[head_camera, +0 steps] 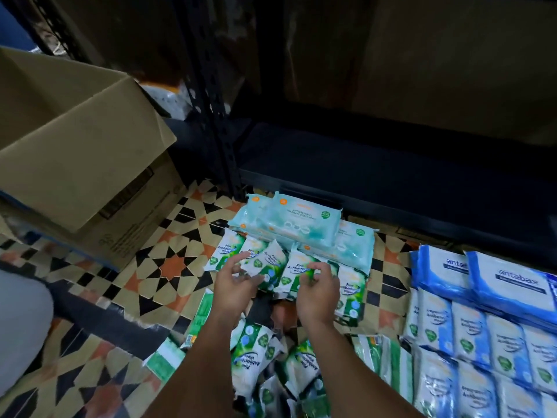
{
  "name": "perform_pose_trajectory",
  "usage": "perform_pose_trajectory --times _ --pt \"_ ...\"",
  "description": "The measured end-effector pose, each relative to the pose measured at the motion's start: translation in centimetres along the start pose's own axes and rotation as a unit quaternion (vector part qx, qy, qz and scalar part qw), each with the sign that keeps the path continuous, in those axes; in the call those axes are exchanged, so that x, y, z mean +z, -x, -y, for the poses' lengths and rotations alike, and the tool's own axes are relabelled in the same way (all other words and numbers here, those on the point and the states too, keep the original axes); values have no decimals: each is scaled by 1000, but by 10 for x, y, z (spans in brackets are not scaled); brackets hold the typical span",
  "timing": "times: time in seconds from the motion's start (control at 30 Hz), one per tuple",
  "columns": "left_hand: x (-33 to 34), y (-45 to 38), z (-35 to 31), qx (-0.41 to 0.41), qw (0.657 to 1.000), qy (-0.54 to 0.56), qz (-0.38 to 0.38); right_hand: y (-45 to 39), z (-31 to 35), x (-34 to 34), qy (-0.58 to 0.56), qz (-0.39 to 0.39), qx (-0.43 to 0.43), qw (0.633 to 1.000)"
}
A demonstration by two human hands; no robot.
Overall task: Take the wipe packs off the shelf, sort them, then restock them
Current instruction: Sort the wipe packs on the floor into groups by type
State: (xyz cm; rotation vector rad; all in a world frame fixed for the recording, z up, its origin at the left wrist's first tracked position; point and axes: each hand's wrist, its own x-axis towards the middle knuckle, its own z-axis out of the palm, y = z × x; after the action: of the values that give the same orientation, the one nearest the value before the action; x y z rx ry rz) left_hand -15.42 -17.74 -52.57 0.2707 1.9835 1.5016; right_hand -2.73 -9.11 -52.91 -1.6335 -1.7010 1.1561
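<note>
Both hands reach forward over the patterned tile floor (168,260), side by side above a row of green-and-white wipe packs. Left hand (233,289) has its fingers spread and lightly bent, fingertips at the lower edge of a tilted green pack (265,263) printed "Pine Antibacterial Wipes"; whether it truly grips that pack I cannot tell. Right hand (318,292) has its fingers curled down onto the neighbouring green pack (297,273), thumb and fingers pinching its face. That row (349,285) holds about five green packs standing on edge, leaning against one another. Just behind it lies a low pile of pale aqua packs (301,224), at least four, each with an orange round mark at one corner and a green badge at the other, the top one lying flat. Nearer the person, beneath the forearms, a loose heap of more green pine packs (253,354) lies tumbled at odd angles, too jumbled to count. To the right, two large blue packs (509,285) marked "antabax" rest on top of an ordered block of blue-and-white packs (470,336), which stand in two visible rows of five or so. Beyond the aqua pile, the dark bottom shelf (376,164) of a black metal rack (217,122) shows no wipe packs. On the left stands one open cardboard box (78,164), its flap raised, and a grey-clad knee (21,324) shows at the left edge.
</note>
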Motion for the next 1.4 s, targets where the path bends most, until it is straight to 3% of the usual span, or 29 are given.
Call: perform_pose_trajectory --times 0.17,0.3,0.43,0.53,0.63,0.77,0.93,1.1,1.23,1.3,1.4 --pt "5 -3 23 -14 1000 1 -8 -1 -1 7 150 68 -84 983" --pt "11 -13 33 57 986 -157 -24 -15 1 10 248 76 -137 956" --pt "12 -18 37 110 938 -326 -32 -27 -4 11 264 94 -163 946" --pt "13 -17 37 118 942 -313 16 -30 -15 9 251 72 -179 949" --pt "16 -17 37 141 945 -289 61 -31 -24 8 269 115 -170 941" --pt "14 -18 38 149 940 -301 62 -36 -42 10 360 72 -269 890" --pt "12 -20 35 160 932 -318 67 -35 -46 9 415 47 -262 870" --pt "11 -21 38 179 922 -331 88 -30 -49 5 362 79 -243 896" --pt "22 -12 36 188 863 -456 109 -33 -60 -9 228 120 -223 940" --pt "31 -7 36 191 827 -518 109 -29 -65 -20 167 78 -220 958" --pt "38 -5 39 214 795 -559 95 -21 -76 -33 222 -40 -210 951"
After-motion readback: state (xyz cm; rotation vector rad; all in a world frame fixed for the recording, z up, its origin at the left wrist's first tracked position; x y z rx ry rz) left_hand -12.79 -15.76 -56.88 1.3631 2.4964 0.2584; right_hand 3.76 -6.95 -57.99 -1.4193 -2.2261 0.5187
